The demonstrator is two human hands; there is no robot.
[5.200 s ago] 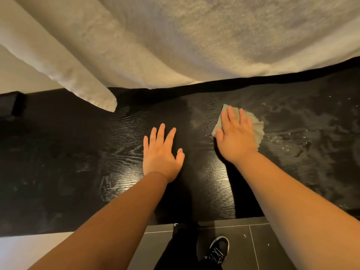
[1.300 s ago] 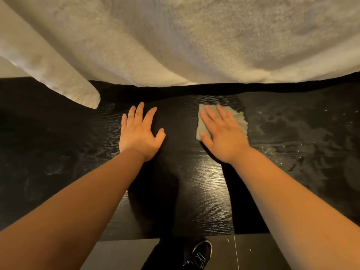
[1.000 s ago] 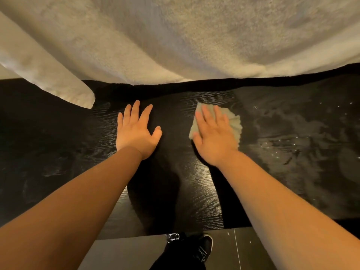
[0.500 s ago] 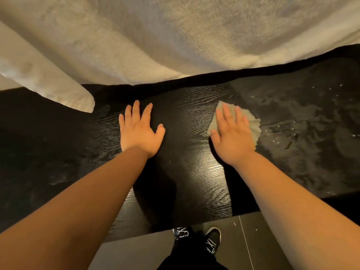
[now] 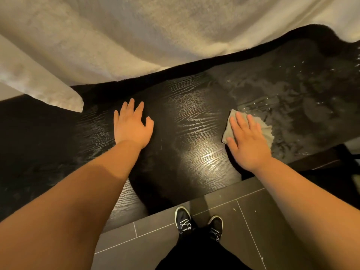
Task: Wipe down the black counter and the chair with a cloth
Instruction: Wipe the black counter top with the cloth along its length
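The black wood-grain counter [image 5: 191, 117] runs across the view, shiny with wet streaks and droplets on its right part. A small grey-green cloth [image 5: 266, 129] lies flat on it at the right. My right hand [image 5: 247, 143] presses on the cloth with fingers spread, covering most of it. My left hand [image 5: 132, 125] rests flat on the bare counter left of centre, fingers apart, holding nothing. No chair is clearly in view.
A large white fluffy fabric [image 5: 155, 36] hangs over the counter's far edge, one corner [image 5: 68, 100] drooping at the left. Dark grey floor tiles [image 5: 224, 207] and my black shoes [image 5: 183, 221] lie below the near edge. A dark piece of furniture [image 5: 331, 162] sits at the right.
My right hand has slid the cloth to the right and nearer to the front edge. My left hand stays planted. The view has tilted, showing more floor and both shoes.
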